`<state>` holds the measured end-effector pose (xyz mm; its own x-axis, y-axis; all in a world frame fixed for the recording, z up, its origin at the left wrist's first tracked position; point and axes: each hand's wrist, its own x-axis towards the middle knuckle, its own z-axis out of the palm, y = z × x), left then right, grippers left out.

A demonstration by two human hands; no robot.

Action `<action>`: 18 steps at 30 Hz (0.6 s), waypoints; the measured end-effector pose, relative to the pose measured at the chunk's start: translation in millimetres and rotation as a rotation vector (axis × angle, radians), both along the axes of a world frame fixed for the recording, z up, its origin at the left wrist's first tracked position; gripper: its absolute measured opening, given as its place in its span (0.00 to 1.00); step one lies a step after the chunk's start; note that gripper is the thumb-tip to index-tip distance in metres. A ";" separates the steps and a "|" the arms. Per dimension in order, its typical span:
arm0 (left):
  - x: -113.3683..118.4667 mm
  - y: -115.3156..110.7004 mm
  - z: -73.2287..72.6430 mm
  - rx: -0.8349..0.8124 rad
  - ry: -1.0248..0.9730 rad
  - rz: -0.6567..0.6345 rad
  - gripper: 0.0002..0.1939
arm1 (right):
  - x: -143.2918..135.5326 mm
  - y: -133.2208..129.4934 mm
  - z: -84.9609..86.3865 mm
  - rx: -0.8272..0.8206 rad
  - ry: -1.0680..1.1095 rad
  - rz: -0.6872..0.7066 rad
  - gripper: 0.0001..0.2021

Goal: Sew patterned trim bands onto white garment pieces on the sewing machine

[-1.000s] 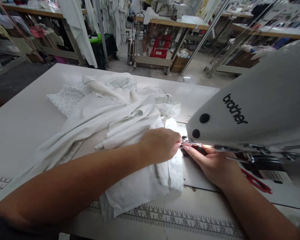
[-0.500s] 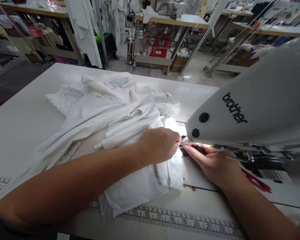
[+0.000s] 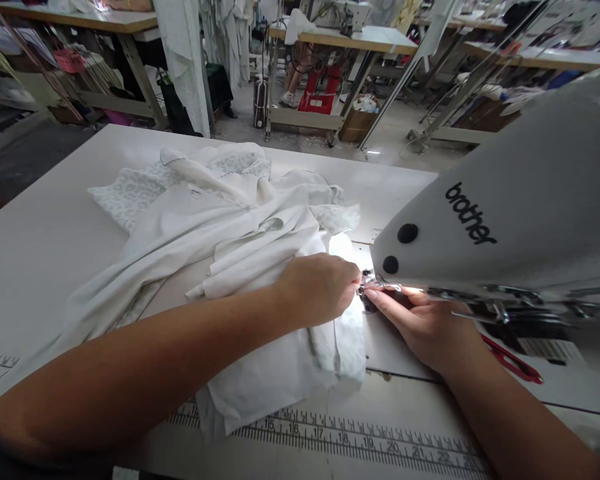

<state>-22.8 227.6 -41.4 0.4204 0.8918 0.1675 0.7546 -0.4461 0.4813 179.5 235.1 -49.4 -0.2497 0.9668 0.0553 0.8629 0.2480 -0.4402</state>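
The garment, white with pale spotted parts, lies rumpled across the middle of the bench, one spotted end spread towards the far left corner. A long fold trails to the near left, and the lower part hangs across towards the ruler marked along the near edge, covering some of its marks. At the right the garment reaches the lit spot under the nose of the sewing machine, whose head, lettered "brother", fills the right side of the bench. The left hand rests on the garment just left of the presser foot, its forearm crossing over the cloth from the near left. Its fingers are curled, with thumb and forefinger drawn together at the tips; whether cloth is caught between them cannot be told. The right hand comes in from the near right, partly under the machine head, its thumb stretched to the presser foot and close to the left fingertips. Its other fingers are partly hidden, so its grip cannot be told. A red tool lies beside the right wrist, partly hidden. Beyond the far edge stand other worktables, and a person's lower leg and shoe show under one.
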 end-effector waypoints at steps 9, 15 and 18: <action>0.8 0.0 -0.5 0.010 -0.002 0.001 0.10 | -1.4 -1.4 2.0 -0.021 0.029 0.014 0.12; 2.0 0.3 -3.4 0.047 0.012 -0.001 0.10 | -11.0 -4.7 10.6 -0.032 0.023 -0.045 0.16; 2.9 0.5 -4.9 0.073 0.008 0.004 0.10 | -8.4 -3.0 8.5 -0.022 -0.006 -0.028 0.17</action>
<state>-20.0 228.1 -46.3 0.4183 0.8791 0.2286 0.7602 -0.4765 0.4415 171.1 232.0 -40.9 -0.2227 0.9744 0.0322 0.8719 0.2138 -0.4405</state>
